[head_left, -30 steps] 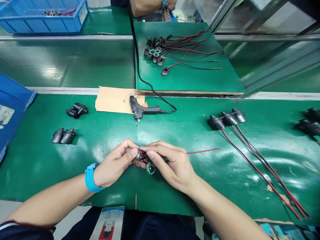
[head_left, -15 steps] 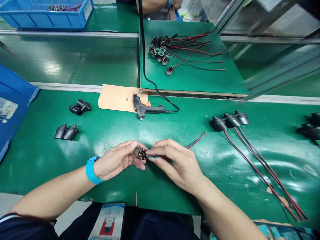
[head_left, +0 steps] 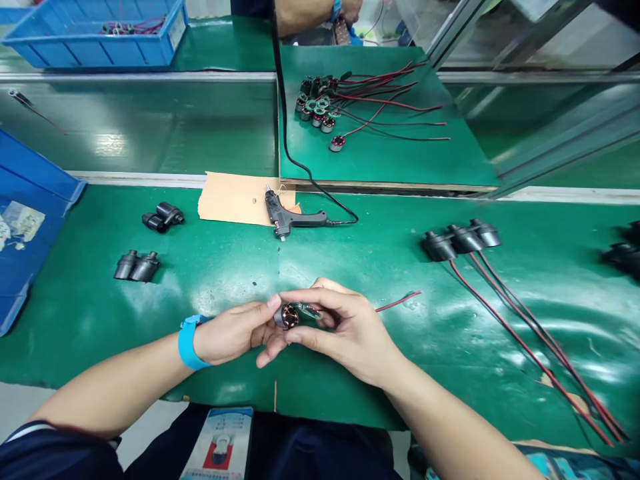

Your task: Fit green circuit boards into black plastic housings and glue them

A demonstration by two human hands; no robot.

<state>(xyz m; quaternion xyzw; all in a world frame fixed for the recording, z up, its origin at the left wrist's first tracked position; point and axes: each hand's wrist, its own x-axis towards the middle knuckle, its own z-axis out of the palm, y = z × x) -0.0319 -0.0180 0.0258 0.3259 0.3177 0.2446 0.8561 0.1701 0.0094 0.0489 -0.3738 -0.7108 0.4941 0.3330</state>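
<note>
Both my hands meet over the near middle of the green bench mat (head_left: 350, 253). My left hand (head_left: 235, 333), with a blue wristband, pinches a small motor core (head_left: 288, 315) with copper windings from the left. My right hand (head_left: 345, 330) closes round the same part from the right, thumb and forefinger pressed on it. A red wire (head_left: 400, 301) trails from under my right hand across the mat to the right. The rest of the part is hidden between my fingers.
A black glue gun (head_left: 293, 217) lies by a cardboard sheet (head_left: 235, 197). Black housings sit at the left (head_left: 136, 266) (head_left: 163, 217); wired ones lie at the right (head_left: 460, 239). Wired motor cores (head_left: 320, 110) rest on a raised board. Blue bins (head_left: 95, 33) (head_left: 30, 220) stand left. Another person's arm (head_left: 310, 13) shows at the top.
My hands have turned the motor core between them; my right fingers now wrap over it more. The trailing red wire has swung lower on the mat.
</note>
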